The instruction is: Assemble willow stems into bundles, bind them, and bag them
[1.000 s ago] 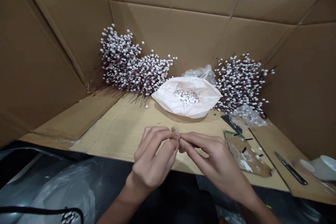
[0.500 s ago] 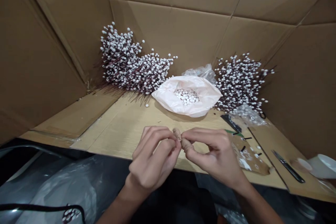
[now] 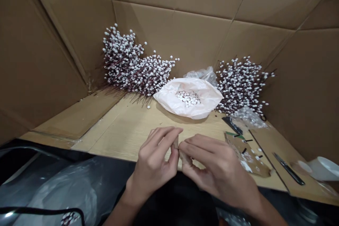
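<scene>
I see my left hand [image 3: 159, 157] and right hand [image 3: 218, 164] almost touching over the near edge of the table [image 3: 112, 137], fingers bent into a narrow pinch, but I cannot tell if they hold something tiny. At twelve o'clock from them sits a pale bag [image 3: 169, 97] with little white balls [image 3: 189, 99] inside. White-tipped stems [image 3: 137, 67] lie at eleven o'clock, and a messy brown card [image 3: 261, 166] at three.
</scene>
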{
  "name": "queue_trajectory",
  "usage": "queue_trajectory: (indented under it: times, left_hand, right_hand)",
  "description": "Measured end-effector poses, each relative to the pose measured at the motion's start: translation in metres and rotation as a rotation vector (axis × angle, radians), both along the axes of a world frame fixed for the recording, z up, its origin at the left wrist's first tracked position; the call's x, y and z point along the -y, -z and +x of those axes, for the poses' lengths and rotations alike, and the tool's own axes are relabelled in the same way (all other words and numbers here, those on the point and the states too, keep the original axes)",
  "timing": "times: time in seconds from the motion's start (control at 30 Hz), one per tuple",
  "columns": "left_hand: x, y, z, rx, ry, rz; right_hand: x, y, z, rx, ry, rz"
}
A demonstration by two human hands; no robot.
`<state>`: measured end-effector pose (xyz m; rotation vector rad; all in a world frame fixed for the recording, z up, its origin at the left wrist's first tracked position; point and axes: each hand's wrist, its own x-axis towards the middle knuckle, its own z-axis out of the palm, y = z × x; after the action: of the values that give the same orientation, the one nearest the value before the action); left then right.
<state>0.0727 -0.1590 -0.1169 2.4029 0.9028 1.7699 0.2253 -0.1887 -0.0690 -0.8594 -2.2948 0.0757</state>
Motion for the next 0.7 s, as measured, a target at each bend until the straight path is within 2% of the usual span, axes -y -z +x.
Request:
queue_trajectory:
  times: [0.07, 0.17, 0.23, 0.3, 0.37, 0.47, 0.57, 0.7]
  left_hand:
    - [-0.001, 0.002, -0.002, 0.104, 0.113, -0.169]
    - [-0.001, 0.004, -0.001, 0.438, 0.345, -0.536]
    - [-0.001, 0.005, 0.002, 0.668, 0.537, -0.742]
    - [-0.001, 0.006, 0.006, 0.815, 0.732, -0.871]
    - [0.000, 0.007, 0.010, 0.880, 0.879, -0.956]
    - [0.003, 0.009, 0.014, 0.919, 1.005, -1.045]
    - [0.006, 0.010, 0.015, 0.938, 1.077, -1.091]
    - [0.010, 0.009, 0.014, 0.924, 1.149, -1.141]
  right_hand:
    - [0.003, -0.002, -0.003, -0.021, -0.053, -0.032]
    - [0.006, 0.001, -0.004, -0.125, -0.098, -0.112]
    - [0.006, 0.007, -0.006, -0.224, -0.030, -0.112]
    - [0.003, 0.015, -0.009, -0.273, 0.050, -0.087]
    - [0.000, 0.022, -0.015, -0.263, 0.099, -0.016]
    - [-0.003, 0.028, -0.026, -0.218, 0.147, 0.167]
    - [-0.004, 0.028, -0.030, -0.143, 0.188, 0.326]
    - [-0.005, 0.027, -0.025, -0.136, 0.167, 0.350]
